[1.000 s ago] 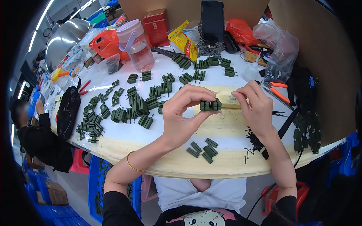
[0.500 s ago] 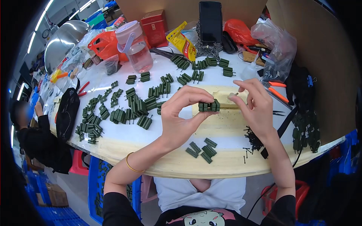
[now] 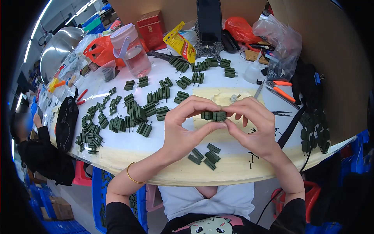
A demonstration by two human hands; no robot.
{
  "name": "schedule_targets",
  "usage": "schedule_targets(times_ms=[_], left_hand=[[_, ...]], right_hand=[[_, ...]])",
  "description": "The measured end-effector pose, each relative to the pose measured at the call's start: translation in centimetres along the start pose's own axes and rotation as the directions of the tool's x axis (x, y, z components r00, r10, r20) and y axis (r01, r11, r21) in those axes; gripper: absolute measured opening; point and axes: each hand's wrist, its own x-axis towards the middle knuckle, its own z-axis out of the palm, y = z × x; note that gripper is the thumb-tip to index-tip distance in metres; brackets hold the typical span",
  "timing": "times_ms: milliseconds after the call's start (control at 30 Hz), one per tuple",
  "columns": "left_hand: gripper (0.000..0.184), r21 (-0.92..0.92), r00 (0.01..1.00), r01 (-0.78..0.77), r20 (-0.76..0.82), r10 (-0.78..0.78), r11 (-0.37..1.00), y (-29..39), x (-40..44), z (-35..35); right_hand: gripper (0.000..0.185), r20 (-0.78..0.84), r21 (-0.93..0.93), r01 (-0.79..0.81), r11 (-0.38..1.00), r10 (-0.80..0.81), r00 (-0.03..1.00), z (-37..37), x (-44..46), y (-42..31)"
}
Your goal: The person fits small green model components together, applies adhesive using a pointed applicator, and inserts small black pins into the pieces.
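In front of me, above the table, a small dark green plastic block assembly (image 3: pixel 213 116) is held between the thumb and fingers of my left hand (image 3: pixel 180 126). My right hand (image 3: pixel 253 123) closes its thumb and fingertips on the right end of that same assembly. Whether a small pin is also between the right fingertips cannot be seen. Below my hands lie several loose dark green pieces (image 3: pixel 210 159). Small black pins (image 3: pixel 252 156) are scattered under my right wrist, partly hidden by it.
Several rows of green assemblies (image 3: pixel 134 111) spread across the left and back. At the right are orange-handled pliers (image 3: pixel 283 91), black tweezers (image 3: pixel 281 114) and a white squeeze bottle (image 3: pixel 254 72). A pink-lidded jug (image 3: pixel 134 54) and a phone (image 3: pixel 209 21) stand behind. Another person (image 3: pixel 41 148) sits far left.
My right hand has moved left and down to meet the green assembly, its fingers now pressed at the right end. My left hand keeps hold. The view has shifted slightly.
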Motion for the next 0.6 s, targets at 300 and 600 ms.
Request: schedule_targets(times_ms=[300, 600], left_hand=[[0.024, 0.052, 0.990, 0.121, 0.070, -0.125, 0.991, -0.4, -0.2, 0.4], [0.035, -0.389, 0.940, 0.320, 0.246, -0.237, 0.864, -0.3, -0.3, 0.3]], right_hand=[[0.021, 0.202, -0.595, -0.223, 0.772, 0.412, 0.889, -8.3, -1.0, 2.0], [0.010, 0.266, -0.949, 0.167, 0.267, 0.396, 0.879, -9.6, -4.9, 5.3]])
